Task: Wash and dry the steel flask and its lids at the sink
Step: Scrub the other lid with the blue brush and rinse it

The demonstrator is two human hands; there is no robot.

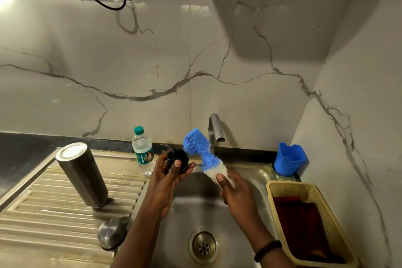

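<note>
Head view showed, at frame centre above the steel sink basin [250, 183], the left hand [167, 177] curled around a small round black lid [177, 160], while the right hand [233, 190] gripped a blue-and-white bristle brush [201, 151] angled up-left, its head just right of the lid.

over the sink [250, 183], the left hand [167, 180] holds a small black lid [177, 160] while the right hand [235, 193] grips a blue and white bottle brush [200, 148], its bristles just beside the lid. the steel flask [81, 175] stands upside down on the ribbed draining surface [54, 202], with a steel cap [112, 233] near it.
</note>
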